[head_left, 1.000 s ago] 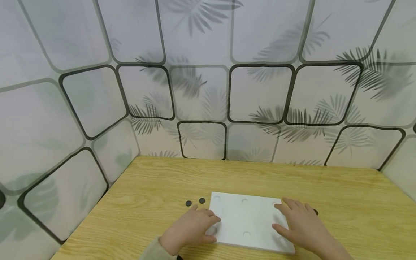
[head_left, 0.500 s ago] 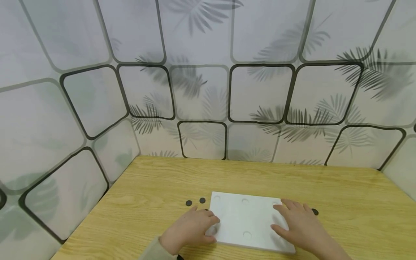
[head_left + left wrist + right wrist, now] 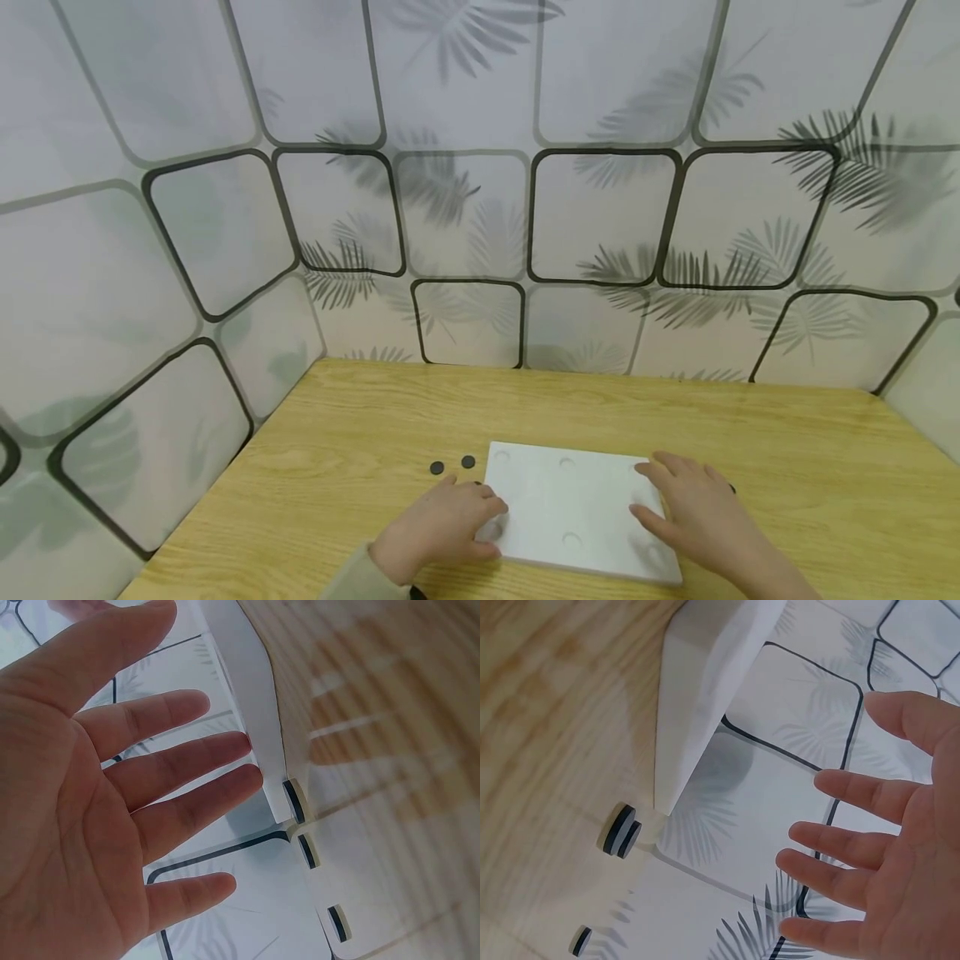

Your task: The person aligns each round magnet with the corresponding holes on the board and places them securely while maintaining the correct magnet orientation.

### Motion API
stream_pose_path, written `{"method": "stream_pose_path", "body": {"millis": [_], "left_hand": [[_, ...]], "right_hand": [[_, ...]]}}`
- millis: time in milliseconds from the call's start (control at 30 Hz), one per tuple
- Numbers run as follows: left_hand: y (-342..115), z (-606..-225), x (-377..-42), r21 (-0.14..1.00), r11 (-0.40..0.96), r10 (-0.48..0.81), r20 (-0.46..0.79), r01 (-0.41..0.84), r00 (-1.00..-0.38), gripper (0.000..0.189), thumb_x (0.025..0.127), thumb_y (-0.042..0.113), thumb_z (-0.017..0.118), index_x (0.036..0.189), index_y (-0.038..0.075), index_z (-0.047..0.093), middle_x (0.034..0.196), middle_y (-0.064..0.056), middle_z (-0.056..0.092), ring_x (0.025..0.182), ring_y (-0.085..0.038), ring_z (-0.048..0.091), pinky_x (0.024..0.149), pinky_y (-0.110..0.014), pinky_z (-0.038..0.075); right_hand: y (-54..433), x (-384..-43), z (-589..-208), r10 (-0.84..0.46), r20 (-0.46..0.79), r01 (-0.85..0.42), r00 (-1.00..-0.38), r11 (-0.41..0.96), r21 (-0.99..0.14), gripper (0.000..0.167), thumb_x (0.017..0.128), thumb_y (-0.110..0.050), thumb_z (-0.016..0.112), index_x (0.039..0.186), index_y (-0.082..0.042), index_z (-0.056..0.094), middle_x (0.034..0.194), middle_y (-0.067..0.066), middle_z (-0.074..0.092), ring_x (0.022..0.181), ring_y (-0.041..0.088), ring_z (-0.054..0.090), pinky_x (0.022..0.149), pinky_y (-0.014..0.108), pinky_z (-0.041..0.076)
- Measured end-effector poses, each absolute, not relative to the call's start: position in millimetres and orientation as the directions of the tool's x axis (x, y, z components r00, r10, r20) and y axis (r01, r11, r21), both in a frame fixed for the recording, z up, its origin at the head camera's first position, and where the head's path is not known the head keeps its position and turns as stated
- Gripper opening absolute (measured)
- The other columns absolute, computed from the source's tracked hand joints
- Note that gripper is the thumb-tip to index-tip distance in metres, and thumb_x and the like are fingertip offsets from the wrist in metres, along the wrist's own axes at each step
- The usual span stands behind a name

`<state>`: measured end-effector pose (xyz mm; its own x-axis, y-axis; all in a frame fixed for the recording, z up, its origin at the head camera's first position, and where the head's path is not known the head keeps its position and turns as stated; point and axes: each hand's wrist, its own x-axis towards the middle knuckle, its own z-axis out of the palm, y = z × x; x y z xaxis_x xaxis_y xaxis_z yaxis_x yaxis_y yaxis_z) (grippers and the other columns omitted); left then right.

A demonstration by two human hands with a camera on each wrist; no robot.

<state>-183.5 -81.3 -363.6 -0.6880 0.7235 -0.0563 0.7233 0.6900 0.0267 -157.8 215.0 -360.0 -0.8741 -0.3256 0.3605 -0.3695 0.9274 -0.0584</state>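
A white rectangular board with several shallow round recesses lies on the wooden table. My left hand is at its left edge, fingers loosely spread; in the left wrist view the fingertips look close to or touching the board's side. Over the right edge is my right hand, thumb and fingers apart, holding nothing. The right wrist view has those fingers away from the board. Two black discs lie left of the board, and a third disc shows partly behind the left hand.
To the right, one more black disc is mostly hidden by the right hand. Discs also lie beside the board in the right wrist view, two of them close together. A patterned curtain encloses the table at back and sides.
My right hand has moved slightly right and away from me over the last half second, covering more of the disc behind it. The left hand and the board stay put.
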Motion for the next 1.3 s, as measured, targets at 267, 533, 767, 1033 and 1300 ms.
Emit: {"method": "stream_pose_path", "body": {"millis": [267,533,767,1033,1300], "left_hand": [[-81,-366,-185,0.037,0.688,0.726,-0.057,0.725,-0.686,0.039,0.076,0.042,0.066,0.108,0.020,0.061,0.100,0.010,0.057,0.091,-0.006,0.053,0.081,-0.038,0.043],[-81,-366,-184,0.053,0.692,0.722,-0.067,0.720,-0.689,0.039,0.076,0.042,0.066,0.108,0.021,0.061,0.100,0.010,0.057,0.092,-0.006,0.053,0.081,-0.038,0.042],[-81,-365,-184,0.057,0.693,0.721,-0.065,0.719,-0.690,0.039,0.076,0.042,0.066,0.108,0.021,0.061,0.100,0.011,0.057,0.091,-0.006,0.053,0.081,-0.036,0.042],[-82,-365,-184,0.059,0.694,0.720,-0.065,0.718,-0.691,0.039,0.076,0.042,0.065,0.108,0.022,0.060,0.101,0.011,0.057,0.092,-0.006,0.053,0.082,-0.038,0.041],[-82,-365,-185,0.060,0.698,0.716,-0.070,0.714,-0.694,0.039,0.076,0.043,0.065,0.108,0.022,0.060,0.101,0.011,0.057,0.094,-0.007,0.052,0.084,-0.040,0.041]], "right_hand": [[215,-158,-357,-0.338,0.397,-0.390,-0.853,0.919,-0.054,0.038,0.071,-0.033,0.070,0.099,-0.008,0.063,0.103,0.016,0.058,0.095,0.034,0.053,0.074,0.055,0.041],[215,-157,-353,-0.343,0.394,-0.395,-0.853,0.917,-0.056,0.036,0.070,-0.032,0.071,0.097,-0.008,0.063,0.102,0.016,0.058,0.093,0.034,0.054,0.073,0.054,0.042],[217,-157,-352,-0.336,0.371,-0.385,-0.866,0.921,-0.065,0.036,0.071,-0.032,0.071,0.097,-0.008,0.063,0.103,0.015,0.058,0.094,0.034,0.054,0.075,0.053,0.042],[219,-158,-351,-0.330,0.358,-0.373,-0.873,0.926,-0.057,0.036,0.071,-0.032,0.071,0.096,-0.007,0.064,0.101,0.015,0.059,0.093,0.033,0.054,0.075,0.053,0.042],[222,-157,-350,-0.345,0.367,-0.385,-0.864,0.922,-0.041,0.037,0.071,-0.031,0.071,0.097,-0.006,0.064,0.100,0.015,0.059,0.092,0.033,0.055,0.073,0.053,0.043]]}}
